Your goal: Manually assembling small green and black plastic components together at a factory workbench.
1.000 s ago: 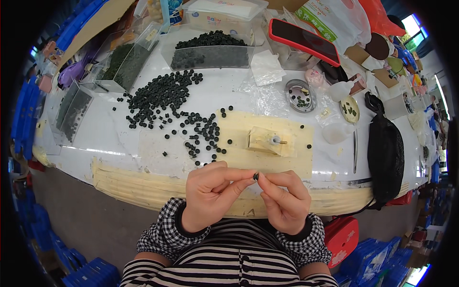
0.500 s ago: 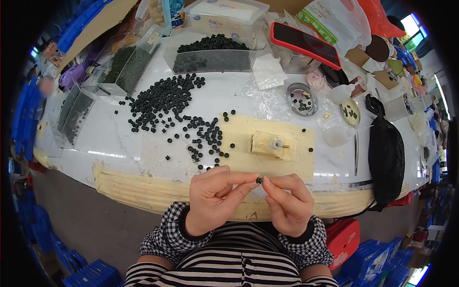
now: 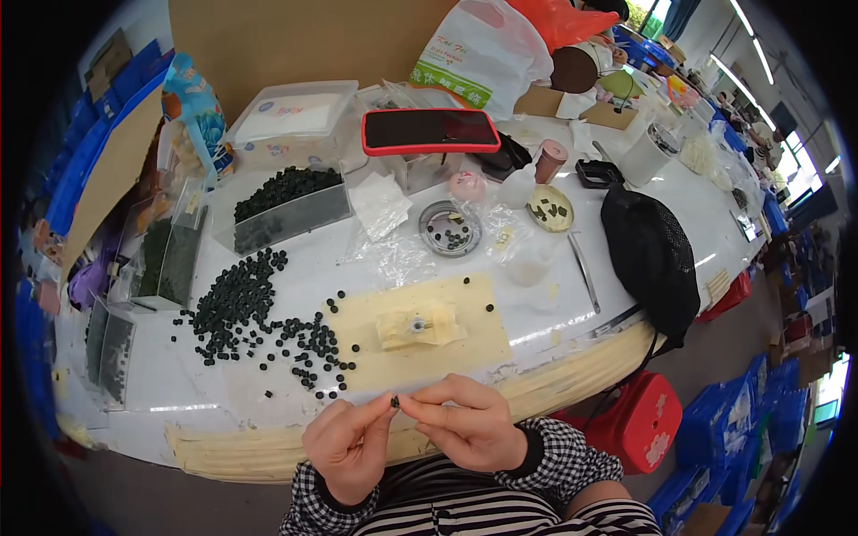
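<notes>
My left hand and my right hand meet over the table's front edge, thumb and forefinger of each closed in a pinch. Between the fingertips sits a small, round, black grooved part, touched from both sides and partly covered by them. Just beyond, a small block wrapped in yellowish tape with a short peg on top rests on a cream-coloured mat. A loose pile of similar black parts spreads to the left of the mat, with several stray ones near it.
Clear bins hold black parts and dark green pieces at the back left. A red-edged phone leans behind a round dish. Tweezers and a black mesh bag lie right; a red stool stands below.
The head view has swung right and upward, so the table's things appear farther left. Both hands keep the small black part pinched between them, with slightly altered finger positions.
</notes>
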Tool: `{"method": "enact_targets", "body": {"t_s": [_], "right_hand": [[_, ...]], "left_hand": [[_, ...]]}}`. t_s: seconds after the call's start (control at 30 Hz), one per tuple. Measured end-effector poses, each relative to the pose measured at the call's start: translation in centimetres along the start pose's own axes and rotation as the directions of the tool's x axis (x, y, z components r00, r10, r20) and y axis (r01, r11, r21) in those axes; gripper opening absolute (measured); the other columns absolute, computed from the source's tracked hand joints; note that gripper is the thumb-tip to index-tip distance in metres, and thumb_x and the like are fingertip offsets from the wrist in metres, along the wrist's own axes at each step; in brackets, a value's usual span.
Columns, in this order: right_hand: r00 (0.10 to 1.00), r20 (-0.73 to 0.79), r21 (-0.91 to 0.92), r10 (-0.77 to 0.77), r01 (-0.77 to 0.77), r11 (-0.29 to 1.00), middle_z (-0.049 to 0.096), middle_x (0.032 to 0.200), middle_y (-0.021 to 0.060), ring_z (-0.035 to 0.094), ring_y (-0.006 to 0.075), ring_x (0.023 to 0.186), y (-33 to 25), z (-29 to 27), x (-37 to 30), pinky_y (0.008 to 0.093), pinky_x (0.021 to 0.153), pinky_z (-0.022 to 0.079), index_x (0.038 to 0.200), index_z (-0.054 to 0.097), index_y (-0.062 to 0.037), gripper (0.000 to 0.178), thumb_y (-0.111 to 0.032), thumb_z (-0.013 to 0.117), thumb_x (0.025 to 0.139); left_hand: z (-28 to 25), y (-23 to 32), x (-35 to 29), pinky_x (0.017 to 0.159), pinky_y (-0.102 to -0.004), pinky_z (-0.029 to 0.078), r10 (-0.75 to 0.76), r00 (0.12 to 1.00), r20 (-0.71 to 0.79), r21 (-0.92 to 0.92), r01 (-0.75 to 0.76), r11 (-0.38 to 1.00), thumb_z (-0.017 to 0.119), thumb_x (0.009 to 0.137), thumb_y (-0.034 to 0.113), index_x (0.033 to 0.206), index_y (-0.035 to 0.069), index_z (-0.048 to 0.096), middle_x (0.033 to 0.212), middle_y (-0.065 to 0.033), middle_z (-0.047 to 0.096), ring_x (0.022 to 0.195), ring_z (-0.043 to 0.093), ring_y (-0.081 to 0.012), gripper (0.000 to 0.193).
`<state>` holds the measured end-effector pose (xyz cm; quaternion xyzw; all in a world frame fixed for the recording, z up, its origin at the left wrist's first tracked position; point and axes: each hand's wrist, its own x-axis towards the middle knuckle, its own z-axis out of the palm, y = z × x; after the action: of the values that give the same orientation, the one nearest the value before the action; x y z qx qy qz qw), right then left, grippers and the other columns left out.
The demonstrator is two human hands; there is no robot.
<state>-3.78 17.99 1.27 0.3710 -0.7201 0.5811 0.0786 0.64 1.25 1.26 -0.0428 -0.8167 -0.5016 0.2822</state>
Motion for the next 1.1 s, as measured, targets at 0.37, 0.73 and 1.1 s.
{"method": "enact_targets", "body": {"t_s": [0.37,0.73,1.1], "right_hand": [[0.936,0.317,-0.139,-0.150,0.203,0.969,0.063,0.094,0.0059,0.057,0.0199,0.067,-1.5,1.3,1.2,0.0314,0.058,0.046,0.117,0.064,-0.0014,0.047,-0.002,0.075,0.070],[0.997,-0.039,-0.409,-0.070,0.048,0.911,0.066,0.085,0.0083,0.058,0.0195,0.068,-3.2,-3.7,2.0,0.0290,0.059,0.046,0.101,0.072,-0.0023,0.032,-0.002,0.075,0.070],[0.998,-0.007,-0.399,-0.056,0.049,0.916,0.066,0.083,0.0075,0.058,0.0195,0.067,-2.2,-3.6,1.0,0.0287,0.058,0.045,0.101,0.072,-0.0026,0.031,-0.002,0.074,0.070]], "left_hand": [[-6.8,0.7,-0.9,0.041,-0.0263,0.029,-0.121,0.963,0.242,0.088,0.102,0.991,0.075,0.074,-0.003,0.091,0.003,0.072,0.054,-0.0038,0.046,0.043,0.040,-0.0125,0.019],[-7.0,-0.8,2.4,0.044,-0.0276,0.033,-0.038,0.981,0.193,0.384,-0.040,0.922,0.072,0.075,-0.004,0.090,-0.001,0.069,0.060,-0.0071,0.051,0.048,0.046,-0.0163,0.016],[-6.0,-2.5,2.2,0.046,-0.0263,0.032,-0.207,0.976,0.073,0.275,0.180,0.945,0.064,0.086,0.002,0.098,0.001,0.066,0.060,-0.0013,0.041,0.049,0.037,-0.0124,0.013]]}}
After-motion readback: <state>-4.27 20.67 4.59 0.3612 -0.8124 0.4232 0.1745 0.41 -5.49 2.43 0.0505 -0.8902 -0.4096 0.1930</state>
